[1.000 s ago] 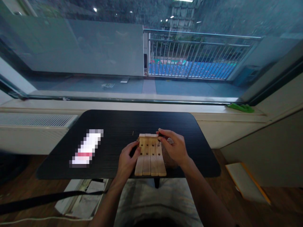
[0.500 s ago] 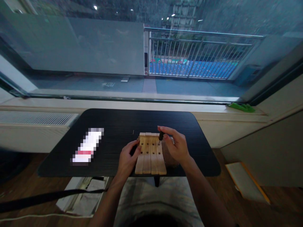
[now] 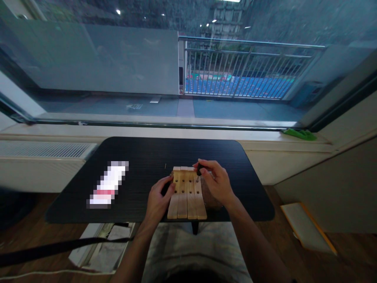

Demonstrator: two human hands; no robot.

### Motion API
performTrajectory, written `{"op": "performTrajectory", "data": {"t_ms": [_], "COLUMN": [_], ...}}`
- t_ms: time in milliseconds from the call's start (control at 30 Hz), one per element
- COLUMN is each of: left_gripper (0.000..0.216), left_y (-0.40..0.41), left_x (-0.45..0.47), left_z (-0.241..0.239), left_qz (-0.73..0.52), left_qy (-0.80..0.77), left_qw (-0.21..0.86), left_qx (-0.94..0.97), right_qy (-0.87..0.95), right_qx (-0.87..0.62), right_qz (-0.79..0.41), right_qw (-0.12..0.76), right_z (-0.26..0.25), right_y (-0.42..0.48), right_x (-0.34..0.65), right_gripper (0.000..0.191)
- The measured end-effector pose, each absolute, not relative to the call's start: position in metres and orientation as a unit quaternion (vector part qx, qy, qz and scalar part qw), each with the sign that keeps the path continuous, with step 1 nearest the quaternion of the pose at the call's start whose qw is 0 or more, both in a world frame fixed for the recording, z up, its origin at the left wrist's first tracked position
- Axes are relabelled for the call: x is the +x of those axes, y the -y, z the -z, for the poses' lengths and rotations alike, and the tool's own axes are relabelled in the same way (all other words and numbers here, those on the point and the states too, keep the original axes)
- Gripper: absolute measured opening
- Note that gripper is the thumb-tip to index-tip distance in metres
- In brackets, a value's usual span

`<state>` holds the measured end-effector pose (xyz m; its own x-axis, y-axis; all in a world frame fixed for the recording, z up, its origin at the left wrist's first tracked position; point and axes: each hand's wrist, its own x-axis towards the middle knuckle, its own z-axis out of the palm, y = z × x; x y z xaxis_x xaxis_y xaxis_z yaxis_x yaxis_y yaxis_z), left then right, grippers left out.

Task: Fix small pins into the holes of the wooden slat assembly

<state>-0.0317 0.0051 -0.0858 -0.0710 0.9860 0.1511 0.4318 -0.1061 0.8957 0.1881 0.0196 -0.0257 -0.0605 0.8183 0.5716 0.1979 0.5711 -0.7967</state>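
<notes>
A piece made of several pale wooden slats [image 3: 187,204], side by side with two rows of dark holes, lies near the front edge of the black table [image 3: 141,151]. My left hand [image 3: 160,195] grips its left edge, thumb on the top face. In my right hand [image 3: 216,179] is a small screwdriver with a dark handle [image 3: 199,169], pinched between thumb and fingers. Its thin shaft points down to an upper hole in the rightmost slat. A brown block-like thing [image 3: 209,196] sits beside the slats, partly hidden under my right hand.
A blurred-out bright rectangle [image 3: 108,184] lies on the table's left side. A tiny thin stick-like piece [image 3: 165,166] rests behind the slats. Past the table are the windowsill [image 3: 176,131] and a green cloth [image 3: 300,134]. An open white box [image 3: 103,247] stands on the floor at left.
My right fingers have shifted slightly around the screwdriver handle, the index finger curling more. The screwdriver tip stays at the same hole. My left hand keeps its hold.
</notes>
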Motion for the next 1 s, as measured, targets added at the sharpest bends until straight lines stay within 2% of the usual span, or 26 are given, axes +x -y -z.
{"op": "performTrajectory", "data": {"t_ms": [1000], "left_gripper": [0.045], "left_y": [-0.0049], "left_x": [-0.0313], "left_z": [0.0883], "left_qz": [-0.435], "left_qy": [-0.593], "left_qw": [0.313], "left_qx": [0.601], "right_qy": [0.680], "right_qx": [-0.392], "right_qz": [-0.217], "right_qw": [0.581], "right_z": [0.0322], "right_y": [-0.0192], "right_x": [0.1877], "right_gripper": [0.024]}}
